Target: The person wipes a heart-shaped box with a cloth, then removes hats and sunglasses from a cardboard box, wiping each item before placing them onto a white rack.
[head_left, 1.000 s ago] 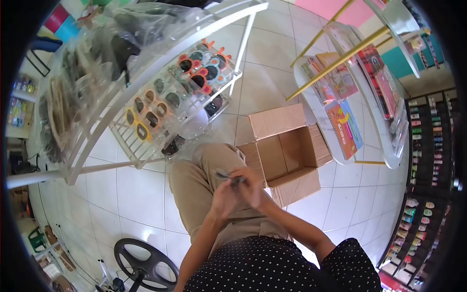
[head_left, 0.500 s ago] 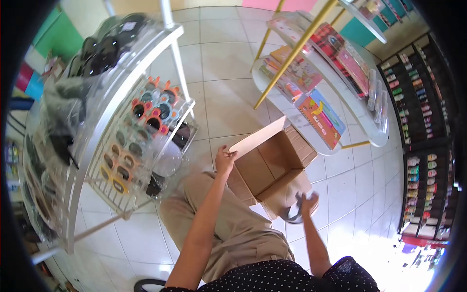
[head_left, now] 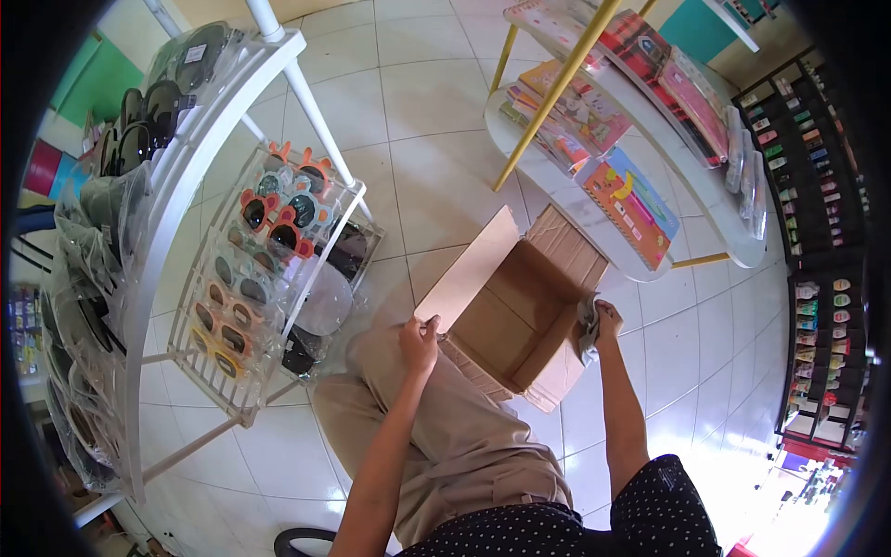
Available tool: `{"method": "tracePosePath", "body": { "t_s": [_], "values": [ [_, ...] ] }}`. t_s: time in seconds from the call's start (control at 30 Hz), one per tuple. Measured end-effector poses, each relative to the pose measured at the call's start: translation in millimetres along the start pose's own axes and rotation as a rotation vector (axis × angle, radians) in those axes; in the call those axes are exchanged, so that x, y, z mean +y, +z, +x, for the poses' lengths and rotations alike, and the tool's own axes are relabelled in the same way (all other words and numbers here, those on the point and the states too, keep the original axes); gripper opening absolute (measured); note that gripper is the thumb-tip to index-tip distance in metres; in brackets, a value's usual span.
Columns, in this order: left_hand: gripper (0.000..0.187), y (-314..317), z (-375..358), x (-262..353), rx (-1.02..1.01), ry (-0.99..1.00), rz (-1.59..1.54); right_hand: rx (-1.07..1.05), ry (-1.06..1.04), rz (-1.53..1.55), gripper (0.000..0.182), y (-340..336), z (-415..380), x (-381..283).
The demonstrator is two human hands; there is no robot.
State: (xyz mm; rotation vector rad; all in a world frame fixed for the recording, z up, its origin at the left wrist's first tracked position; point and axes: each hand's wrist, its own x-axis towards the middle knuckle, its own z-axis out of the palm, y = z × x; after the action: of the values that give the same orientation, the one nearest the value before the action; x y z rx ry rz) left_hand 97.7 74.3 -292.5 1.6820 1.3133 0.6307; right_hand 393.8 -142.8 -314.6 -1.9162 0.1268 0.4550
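Observation:
An open cardboard box (head_left: 517, 309) sits on the floor in front of my knees, with its flaps folded out. The inside bottom shows bare brown cardboard. My left hand (head_left: 419, 343) is closed on the corner of the box's left flap (head_left: 469, 271), thumb on top. At the box's right side, my right hand (head_left: 608, 320) grips a crumpled grey cloth (head_left: 589, 327) against or very near the outer wall. Parts of the cloth are hidden by my fingers.
To the left stands a white rack (head_left: 232, 121) with bagged sunglasses and a display of colourful children's sunglasses (head_left: 278, 223). A marble-look shelf (head_left: 640, 265) on gold legs, holding books (head_left: 626, 209), is close beyond the box. Dark shelves (head_left: 821, 251) with small goods line the right.
My right hand has moved up and forward with the grey cloth, from the near flap to the box's right side. My left hand is slightly lower, still on the flap.

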Motion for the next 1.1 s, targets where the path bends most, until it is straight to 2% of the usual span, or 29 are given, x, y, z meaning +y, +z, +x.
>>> {"method": "tracePosePath", "body": {
  "t_s": [0.03,0.1,0.17,0.2,0.27,0.3,0.37,0.4,0.43,0.47,0.5,0.53,0.57,0.6,0.63,0.7,0.73,0.8,0.83,0.9,0.93,1.0,1.1],
  "values": [
    [0.023,0,2,-4,-0.038,-0.001,0.017,-0.014,0.093,0.265,0.035,-2,-4,3],
    [0.023,-1,3,-11,-0.086,0.000,0.041,-0.019,0.140,0.351,0.036,-4,8,-4],
    [0.023,0,3,-26,-0.130,-0.082,-0.137,-0.123,0.155,0.155,0.025,7,19,-26],
    [0.023,0,4,-34,-0.134,-0.081,-0.133,-0.120,0.158,0.158,0.025,16,21,-32],
    [0.024,-1,5,-44,-0.100,-0.095,-0.189,-0.197,0.064,-0.228,0.012,35,23,-38],
    [0.024,-2,5,-49,-0.096,-0.095,-0.185,-0.203,0.065,-0.226,0.012,36,16,-38],
    [0.025,-11,8,-43,-0.194,-0.242,-0.181,-0.041,-0.407,-0.775,0.011,30,-10,-33],
    [0.025,-13,12,-39,-0.189,-0.248,-0.183,0.146,-0.562,-0.576,0.008,36,-37,-31],
    [0.027,-14,18,-34,-0.361,-0.203,-0.165,0.105,-0.513,-0.402,0.008,38,-51,-30],
    [0.030,-16,19,-24,-0.535,-0.154,-0.148,0.077,-0.558,-0.459,0.009,31,-64,-31],
    [0.030,-20,13,-13,-0.538,-0.159,-0.150,0.051,-0.601,-0.514,0.011,25,-72,-31],
    [0.035,-28,5,10,-0.652,0.130,0.401,0.053,-0.596,-0.516,0.011,20,-72,-27],
    [0.041,-33,0,28,-0.729,0.430,0.957,0.016,-0.657,-0.653,0.013,14,-70,-23],
    [0.039,-30,3,36,-0.808,0.234,0.882,-0.020,-0.717,-0.791,0.015,10,-69,-20],
    [0.039,-24,3,23,-0.814,0.240,0.880,-0.013,-0.713,-0.794,0.015,9,-68,-21],
    [0.041,-8,-1,-18,-0.632,0.364,0.652,-0.056,-0.767,-0.984,0.013,6,-65,-29],
    [0.041,-5,2,-20,-0.631,0.364,0.651,-0.055,-0.734,-0.987,0.012,7,-61,-28],
    [0.038,1,9,-24,-0.736,0.230,0.488,-0.049,-0.713,-0.986,0.013,8,-54,-29],
    [0.038,2,12,-14,-0.735,0.229,0.485,-0.041,-0.692,-0.988,0.013,9,-51,-31],
    [0.031,0,19,20,-0.625,0.045,0.390,-0.031,-0.666,-1.003,0.018,13,-51,-41],
    [0.031,3,21,24,-0.627,0.043,0.387,-0.002,-0.650,-0.940,0.021,15,-50,-47],
    [0.036,9,26,29,-0.396,-0.029,0.423,0.023,-0.636,-0.880,0.029,18,-46,-51],
    [0.035,11,37,47,-0.382,-0.091,0.479,0.018,-0.633,-0.877,0.030,19,-39,-53]
  ]
}}
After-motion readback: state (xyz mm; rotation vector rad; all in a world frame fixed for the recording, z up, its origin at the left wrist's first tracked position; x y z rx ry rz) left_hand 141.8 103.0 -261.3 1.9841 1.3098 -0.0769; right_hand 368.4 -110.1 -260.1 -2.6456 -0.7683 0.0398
